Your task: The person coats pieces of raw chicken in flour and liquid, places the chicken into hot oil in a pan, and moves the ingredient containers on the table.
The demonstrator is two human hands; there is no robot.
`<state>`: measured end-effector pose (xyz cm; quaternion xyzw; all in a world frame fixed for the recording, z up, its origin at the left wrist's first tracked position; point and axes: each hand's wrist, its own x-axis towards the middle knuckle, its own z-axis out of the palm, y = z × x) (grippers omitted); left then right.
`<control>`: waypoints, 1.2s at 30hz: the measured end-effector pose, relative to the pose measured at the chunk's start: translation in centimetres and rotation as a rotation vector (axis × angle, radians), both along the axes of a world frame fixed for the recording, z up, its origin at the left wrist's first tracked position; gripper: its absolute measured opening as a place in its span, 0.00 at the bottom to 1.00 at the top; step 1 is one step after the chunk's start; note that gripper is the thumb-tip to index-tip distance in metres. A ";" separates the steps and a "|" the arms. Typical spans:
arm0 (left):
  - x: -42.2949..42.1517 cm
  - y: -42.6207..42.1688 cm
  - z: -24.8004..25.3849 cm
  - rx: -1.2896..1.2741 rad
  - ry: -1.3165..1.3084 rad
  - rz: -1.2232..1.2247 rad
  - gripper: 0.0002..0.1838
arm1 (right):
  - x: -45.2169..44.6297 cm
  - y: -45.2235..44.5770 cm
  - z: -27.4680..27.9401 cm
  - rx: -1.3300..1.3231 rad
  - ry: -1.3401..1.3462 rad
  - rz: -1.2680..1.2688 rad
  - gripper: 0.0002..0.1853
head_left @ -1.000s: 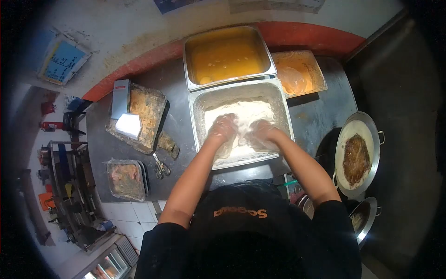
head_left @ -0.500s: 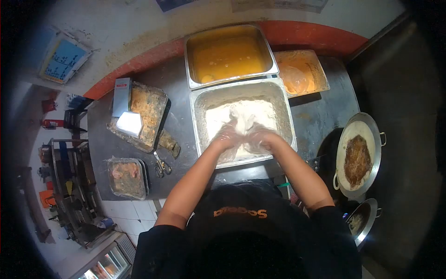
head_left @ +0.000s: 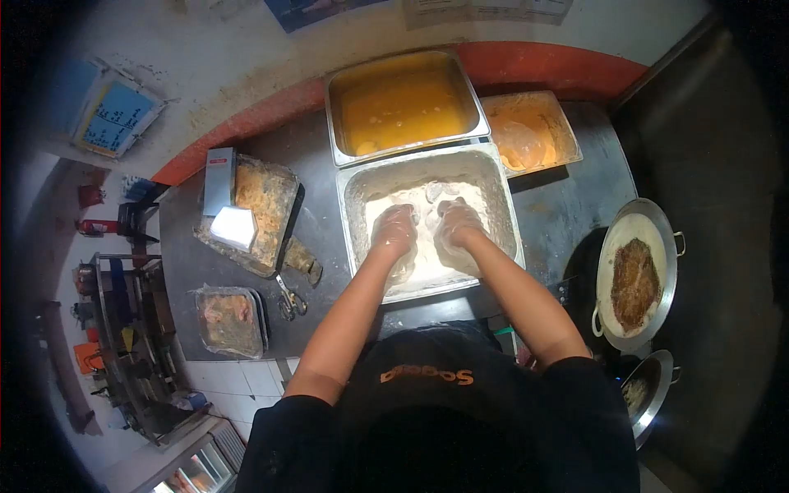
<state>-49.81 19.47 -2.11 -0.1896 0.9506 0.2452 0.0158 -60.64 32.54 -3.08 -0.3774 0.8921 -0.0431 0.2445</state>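
Observation:
A steel pan [head_left: 348,215] of white flour [head_left: 427,256] stands in front of me. Both hands are inside it, in clear plastic gloves. On the left side of the flour, my left hand [head_left: 396,228] has its fingers curled inward. My right hand [head_left: 457,223] is curled too, a short gap to the right, beside a pale floury lump [head_left: 436,192]. What either hand holds, if anything, is hidden by the gloves and flour.
Behind is a pan of orange-yellow liquid [head_left: 403,107]; right of it, a tray of orange powder [head_left: 546,123]. Woks [head_left: 670,279] stand at far right. Left are a crusted tray [head_left: 267,185] with a metal box [head_left: 219,185], scissors [head_left: 289,300] and a plastic-wrapped tray [head_left: 230,324].
My hands were close together low in the flour. They have moved apart and slightly farther from me, their fingers now curled. The camera view has shifted a little.

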 end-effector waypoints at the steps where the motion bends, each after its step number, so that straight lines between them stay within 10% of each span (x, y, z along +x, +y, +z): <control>1: 0.1 0.0 -0.3 -0.001 0.000 0.001 0.10 | -0.2 0.0 -0.2 0.019 -0.048 0.088 0.16; 11: -0.4 -0.1 0.1 0.115 -0.136 0.053 0.12 | 0.9 0.6 -0.2 0.170 -0.089 0.187 0.20; 13: -0.6 -1.0 -1.1 0.246 -0.106 0.097 0.13 | 0.1 1.9 0.5 -0.365 -0.300 -0.199 0.20; 16: 0.5 -1.3 -2.2 0.332 0.222 0.165 0.15 | -2.0 2.1 0.0 -0.371 -0.292 -0.210 0.19; 18: 0.5 -1.7 -0.9 -0.096 0.147 0.108 0.15 | -2.4 1.5 -0.8 -0.360 -0.159 -0.250 0.21; 24: -3.1 -0.1 -1.5 -0.051 -0.050 0.056 0.20 | -0.3 -3.0 1.9 -0.142 0.211 -0.170 0.29; 36: -1.3 0.2 2.8 0.290 0.026 -0.007 0.31 | -1.5 0.3 -0.1 -0.251 -0.387 -0.046 0.27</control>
